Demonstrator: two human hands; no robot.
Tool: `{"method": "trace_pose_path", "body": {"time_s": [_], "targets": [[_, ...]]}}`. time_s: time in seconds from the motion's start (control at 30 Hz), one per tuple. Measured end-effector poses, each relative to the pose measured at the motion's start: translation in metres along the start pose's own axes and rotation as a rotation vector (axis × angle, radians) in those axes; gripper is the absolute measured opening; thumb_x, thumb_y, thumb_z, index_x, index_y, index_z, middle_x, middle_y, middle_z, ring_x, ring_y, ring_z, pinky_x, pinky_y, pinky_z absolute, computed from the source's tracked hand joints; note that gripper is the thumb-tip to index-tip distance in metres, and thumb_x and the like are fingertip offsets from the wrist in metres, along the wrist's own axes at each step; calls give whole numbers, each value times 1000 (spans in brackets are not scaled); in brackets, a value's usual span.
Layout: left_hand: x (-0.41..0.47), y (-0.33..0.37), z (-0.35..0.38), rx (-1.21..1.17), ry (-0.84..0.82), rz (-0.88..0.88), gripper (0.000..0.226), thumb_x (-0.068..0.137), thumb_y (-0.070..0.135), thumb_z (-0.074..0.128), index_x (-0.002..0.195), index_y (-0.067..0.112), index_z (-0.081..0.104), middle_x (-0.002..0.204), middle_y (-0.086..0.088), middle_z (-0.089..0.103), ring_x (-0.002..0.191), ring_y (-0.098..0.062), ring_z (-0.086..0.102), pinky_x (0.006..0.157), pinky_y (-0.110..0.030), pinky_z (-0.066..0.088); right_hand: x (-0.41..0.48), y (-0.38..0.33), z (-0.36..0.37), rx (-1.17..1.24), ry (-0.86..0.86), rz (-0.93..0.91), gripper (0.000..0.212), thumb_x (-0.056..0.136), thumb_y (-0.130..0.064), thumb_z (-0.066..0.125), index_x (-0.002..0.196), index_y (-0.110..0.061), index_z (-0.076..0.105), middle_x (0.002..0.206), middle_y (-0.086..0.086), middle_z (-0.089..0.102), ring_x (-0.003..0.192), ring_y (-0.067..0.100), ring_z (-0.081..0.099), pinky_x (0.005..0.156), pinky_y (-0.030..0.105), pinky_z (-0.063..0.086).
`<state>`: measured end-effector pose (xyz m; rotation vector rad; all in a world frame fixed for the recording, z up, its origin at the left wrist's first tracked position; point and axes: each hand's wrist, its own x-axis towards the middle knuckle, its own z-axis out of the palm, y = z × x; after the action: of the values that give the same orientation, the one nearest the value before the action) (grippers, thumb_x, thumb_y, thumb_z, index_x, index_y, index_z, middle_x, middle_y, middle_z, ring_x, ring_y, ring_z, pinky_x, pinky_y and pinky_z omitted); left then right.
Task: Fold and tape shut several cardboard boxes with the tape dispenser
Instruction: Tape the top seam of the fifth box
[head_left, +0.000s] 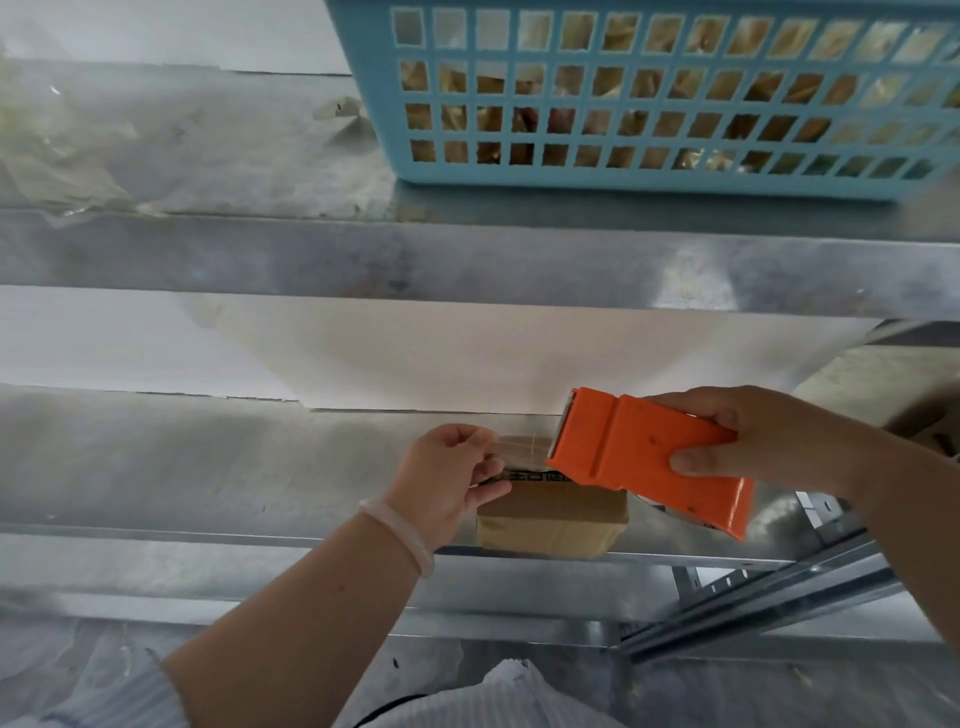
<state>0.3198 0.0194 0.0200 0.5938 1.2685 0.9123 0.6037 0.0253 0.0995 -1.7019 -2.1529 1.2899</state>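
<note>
A small brown cardboard box (553, 522) sits at the front edge of the lower metal shelf (208, 467). My right hand (769, 441) grips the orange tape dispenser (649, 457) just above the box's right side. A strip of clear tape (522, 448) stretches from the dispenser's mouth leftward over the box top. My left hand (449, 480) pinches the free end of that tape at the box's left edge. A pale bangle circles my left wrist.
A blue plastic basket (649, 176) with wrapped goods stands on the upper shelf at the back right. Crumpled clear plastic (52, 150) lies at the upper left. Metal shelf rails (753, 597) run below right. A white wall lies behind.
</note>
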Motion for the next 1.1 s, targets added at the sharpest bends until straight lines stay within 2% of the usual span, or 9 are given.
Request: {"method": "trace_pose_path", "body": {"time_s": [0.07, 0.17, 0.3, 0.43, 0.5, 0.63, 0.7, 0.97, 1.1], "targets": [[1, 0, -1, 43, 4, 10, 12, 98, 12, 54, 97, 3, 62, 90, -14, 63, 68, -15, 61, 80, -45, 59, 6, 9, 1, -119, 11, -14, 43, 82, -38, 75, 113, -58, 53, 102, -29, 67, 98, -3, 65, 82, 17, 47], [3, 3, -2, 113, 28, 34, 12, 99, 13, 53, 93, 6, 61, 96, -13, 67, 74, -18, 63, 79, -43, 59, 18, 20, 1, -263, 39, -34, 34, 86, -36, 72, 110, -51, 54, 104, -22, 64, 105, 6, 63, 84, 16, 45], [6, 5, -7, 169, 46, 16, 14, 99, 13, 53, 94, 5, 62, 91, -14, 68, 69, -16, 64, 75, -39, 60, 31, 20, -1, -411, 19, -57, 37, 88, -32, 68, 120, -44, 54, 106, -22, 59, 109, 7, 61, 92, 23, 49], [7, 2, -6, 156, 72, 5, 14, 99, 11, 53, 95, 2, 63, 87, -13, 65, 62, -14, 60, 67, -35, 60, 24, 8, 5, -189, -21, -32, 49, 82, -43, 76, 119, -60, 50, 103, -32, 65, 95, -7, 64, 78, 18, 49], [7, -1, -4, 134, 73, 0, 15, 99, 10, 52, 96, 1, 63, 88, -13, 65, 60, -12, 59, 64, -33, 60, 23, 6, 10, -142, -25, -40, 54, 79, -46, 77, 121, -65, 48, 104, -35, 64, 90, -11, 63, 78, 19, 50], [8, -3, -4, 77, 85, -15, 15, 100, 9, 49, 102, 1, 61, 97, -14, 68, 60, -10, 57, 64, -31, 60, 27, 0, 11, -116, -21, -32, 54, 78, -47, 77, 119, -66, 47, 106, -31, 65, 93, -6, 64, 80, 22, 52], [8, -3, -5, 43, 91, -33, 14, 101, 8, 47, 98, 4, 60, 103, -16, 69, 61, -11, 56, 64, -32, 58, 29, -1, 11, -113, -31, -31, 54, 78, -47, 77, 117, -67, 47, 107, -29, 65, 94, -4, 65, 81, 23, 52], [11, -4, -11, -102, 62, -107, 22, 100, 7, 46, 87, 3, 63, 97, -19, 59, 59, -12, 54, 60, -32, 53, 38, -10, 11, -118, -56, -12, 54, 78, -47, 78, 117, -65, 46, 109, -26, 64, 96, -2, 64, 80, 24, 53], [14, -5, -15, -140, 60, -131, 22, 100, 7, 45, 90, 2, 64, 96, -18, 56, 58, -12, 50, 61, -31, 51, 45, -12, 14, -132, -70, -23, 54, 77, -48, 78, 118, -64, 46, 110, -24, 64, 96, 0, 64, 80, 24, 53]]}}
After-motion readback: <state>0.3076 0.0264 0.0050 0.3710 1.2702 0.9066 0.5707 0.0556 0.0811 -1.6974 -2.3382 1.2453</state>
